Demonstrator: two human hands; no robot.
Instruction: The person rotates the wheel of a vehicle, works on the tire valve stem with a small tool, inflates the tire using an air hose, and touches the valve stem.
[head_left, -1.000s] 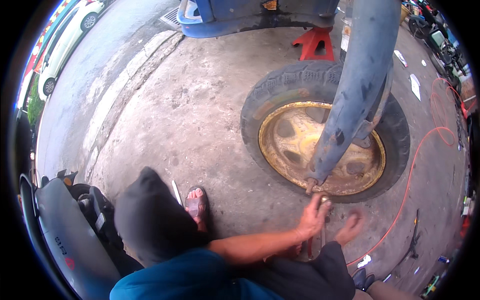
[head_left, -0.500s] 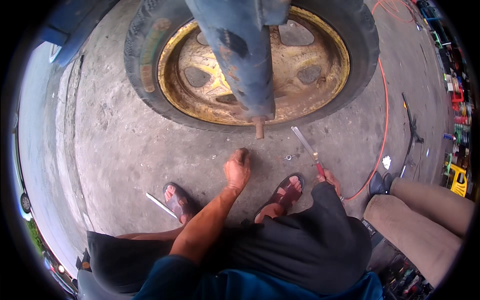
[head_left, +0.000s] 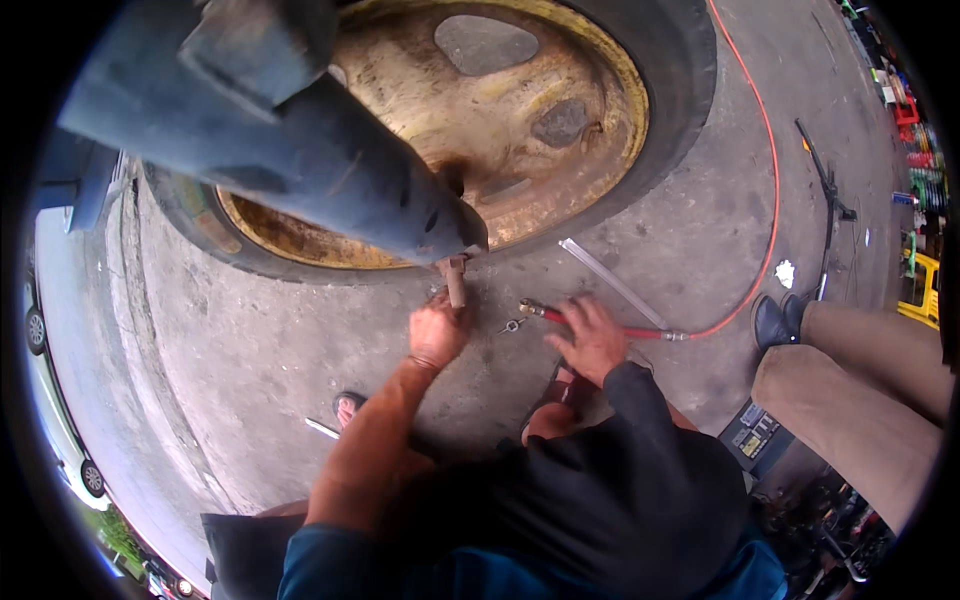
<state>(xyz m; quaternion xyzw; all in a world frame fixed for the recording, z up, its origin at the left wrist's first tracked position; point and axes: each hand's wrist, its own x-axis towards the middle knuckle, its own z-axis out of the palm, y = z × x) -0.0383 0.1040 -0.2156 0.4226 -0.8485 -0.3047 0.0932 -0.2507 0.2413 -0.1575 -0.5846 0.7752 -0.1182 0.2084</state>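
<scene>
A rusty metal stub [head_left: 456, 285] sticks out from the end of a worn blue steel tube [head_left: 370, 180]. Right at the stub is my left hand [head_left: 438, 330], its fingers curled and partly hidden behind it; whether they grip the stub or some small thing does not show. My right hand [head_left: 595, 338], fingers spread, is over a red air-hose inflator handle [head_left: 640, 332] with a brass end, low over the ground. The inflator's clear gauge tube [head_left: 612, 283] slants away beside it. A small metal ring-shaped piece [head_left: 513, 325] lies between my hands.
A large tyre [head_left: 680, 110] with a rusty yellow rim [head_left: 630, 90] stands beyond the tube. An orange hose [head_left: 772, 190] curves along the right. Another person's beige-trousered legs [head_left: 850, 400] are near right, by a dark box [head_left: 757, 432]. A black metal bar [head_left: 828, 200] lies farther off.
My view has shifted, and the blue tube now slants from the left. My left hand has come up to the stub. My right hand has opened over the inflator, which it was holding.
</scene>
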